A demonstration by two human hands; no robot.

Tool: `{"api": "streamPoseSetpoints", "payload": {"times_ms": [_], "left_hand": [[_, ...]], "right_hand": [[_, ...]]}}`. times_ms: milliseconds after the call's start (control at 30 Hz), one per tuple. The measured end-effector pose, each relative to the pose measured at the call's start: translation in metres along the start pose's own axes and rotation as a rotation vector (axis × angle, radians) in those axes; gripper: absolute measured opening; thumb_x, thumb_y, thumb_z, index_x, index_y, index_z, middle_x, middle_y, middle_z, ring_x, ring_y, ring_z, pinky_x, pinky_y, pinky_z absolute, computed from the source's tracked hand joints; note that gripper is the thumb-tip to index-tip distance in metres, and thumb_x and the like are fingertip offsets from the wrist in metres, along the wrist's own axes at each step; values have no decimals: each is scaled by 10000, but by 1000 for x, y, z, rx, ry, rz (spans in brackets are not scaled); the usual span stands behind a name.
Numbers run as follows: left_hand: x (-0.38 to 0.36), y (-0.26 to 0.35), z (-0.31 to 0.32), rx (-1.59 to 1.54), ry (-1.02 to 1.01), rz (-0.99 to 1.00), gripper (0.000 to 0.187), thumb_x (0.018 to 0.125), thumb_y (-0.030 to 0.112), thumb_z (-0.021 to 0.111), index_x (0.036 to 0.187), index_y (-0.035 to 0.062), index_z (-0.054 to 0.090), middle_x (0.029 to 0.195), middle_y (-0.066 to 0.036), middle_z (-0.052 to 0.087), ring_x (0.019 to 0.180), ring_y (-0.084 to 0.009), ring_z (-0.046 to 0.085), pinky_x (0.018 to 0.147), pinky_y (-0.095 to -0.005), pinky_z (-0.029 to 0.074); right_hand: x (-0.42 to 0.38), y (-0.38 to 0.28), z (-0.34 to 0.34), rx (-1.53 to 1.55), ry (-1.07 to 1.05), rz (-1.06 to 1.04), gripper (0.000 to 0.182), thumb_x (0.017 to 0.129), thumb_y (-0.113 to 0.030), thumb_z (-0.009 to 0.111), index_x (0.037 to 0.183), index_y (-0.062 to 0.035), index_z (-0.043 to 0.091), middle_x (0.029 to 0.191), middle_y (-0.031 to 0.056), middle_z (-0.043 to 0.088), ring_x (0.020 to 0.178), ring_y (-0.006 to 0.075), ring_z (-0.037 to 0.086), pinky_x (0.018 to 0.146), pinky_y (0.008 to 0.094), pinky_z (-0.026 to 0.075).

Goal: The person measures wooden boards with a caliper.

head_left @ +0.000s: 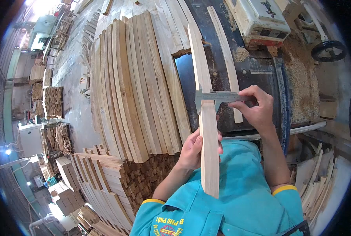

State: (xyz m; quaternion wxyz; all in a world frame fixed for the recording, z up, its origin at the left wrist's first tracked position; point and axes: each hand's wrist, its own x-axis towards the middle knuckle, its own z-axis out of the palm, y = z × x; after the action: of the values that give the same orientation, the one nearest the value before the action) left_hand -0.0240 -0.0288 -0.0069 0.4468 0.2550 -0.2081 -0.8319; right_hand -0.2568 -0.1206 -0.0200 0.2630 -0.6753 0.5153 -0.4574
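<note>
My left hand (192,149) is wrapped round a long pale wooden strip (210,157), which runs from my chest out over the dark machine table (258,84). In my right hand (259,108) is a metal vernier caliper (222,96), pinched between thumb and fingers at the end of its beam. The caliper lies crosswise over the strip, with its jaws on either side of the wood. Beyond it, a second thin strip (226,51) rests on the machine table.
Many long planks (132,86) lie side by side to the left. Below them stands a stack of cut timber (148,173). A white machine housing (264,19), a black handwheel (328,51) and sawdust (299,86) are at the right. A metal rail (309,126) crosses near my waist.
</note>
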Motion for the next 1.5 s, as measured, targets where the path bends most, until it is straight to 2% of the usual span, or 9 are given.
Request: {"api": "streamPoseSetpoints", "payload": {"times_ms": [33, 100, 333, 633, 700, 733, 800, 1233, 1500], "left_hand": [[0, -1, -3, 1, -1, 0, 891, 1056, 555, 527, 1627, -19, 154, 1150, -122, 595, 910, -193, 720, 659, -330, 675], [0, -2, -12, -75, -109, -19, 873, 1055, 505, 569, 1650, 35, 138, 1240, -152, 586, 1023, -235, 698, 790, -416, 671], [-1, -2, -12, -73, -104, -40, 879, 1053, 510, 568, 1651, 36, 133, 1245, -156, 578, 1027, -237, 695, 786, -413, 671], [-2, -2, -8, -98, -107, -43, 845, 1063, 489, 555, 1649, 34, 150, 1254, -157, 593, 1032, -241, 701, 800, -413, 673], [-1, 1, 3, 19, 10, -44, 894, 1048, 574, 529, 1629, -9, 178, 1146, -100, 596, 929, -180, 711, 670, -319, 677], [-1, -1, -1, 19, 9, -45, 894, 1048, 574, 529, 1629, -9, 178, 1146, -100, 596, 929, -180, 711, 670, -319, 677], [-2, -4, -13, -99, -89, -62, 786, 1077, 463, 539, 1639, 44, 183, 1263, -155, 600, 1048, -252, 713, 797, -419, 677], [-1, -5, -12, -91, -89, -57, 723, 1095, 421, 515, 1627, 43, 203, 1297, -173, 595, 1071, -259, 713, 817, -433, 677], [-1, -7, -13, -64, -89, -50, 621, 1100, 404, 511, 1547, 25, 305, 1312, -191, 590, 1106, -284, 710, 828, -450, 675]], "right_hand": [[-1, 1, 0, 4, -1, 5, 365, 776, -296, 942, 919, -77, 687, 815, 48, 725, 717, 131, 701, 612, 288, 561], [-2, 2, 1, 19, 7, 8, 367, 775, -302, 943, 903, -78, 682, 801, 45, 721, 702, 126, 694, 604, 283, 557], [-7, 6, 2, 38, 30, 33, 405, 761, -351, 954, 850, -82, 665, 734, 27, 686, 634, 86, 651, 555, 260, 528], [-11, 8, 2, 13, 46, 50, 445, 753, -386, 955, 835, -80, 642, 711, 17, 659, 606, 76, 621, 534, 257, 507], [-13, 10, 2, 16, 36, 63, 449, 752, -387, 955, 836, -81, 638, 710, 15, 656, 610, 75, 620, 535, 258, 507], [-13, 10, 2, 18, 26, 76, 452, 752, -388, 956, 837, -82, 634, 708, 13, 652, 614, 74, 620, 535, 260, 507], [-12, 10, 2, 21, 35, 66, 447, 755, -385, 954, 839, -84, 634, 707, 11, 650, 617, 73, 618, 536, 259, 505], [-15, 14, 1, 26, 42, 74, 419, 758, -334, 961, 842, -84, 636, 706, 5, 646, 606, 61, 599, 532, 242, 483], [-16, 14, 1, 28, 40, 68, 425, 765, -341, 957, 849, -86, 627, 707, 7, 640, 606, 61, 604, 523, 236, 481]]}}
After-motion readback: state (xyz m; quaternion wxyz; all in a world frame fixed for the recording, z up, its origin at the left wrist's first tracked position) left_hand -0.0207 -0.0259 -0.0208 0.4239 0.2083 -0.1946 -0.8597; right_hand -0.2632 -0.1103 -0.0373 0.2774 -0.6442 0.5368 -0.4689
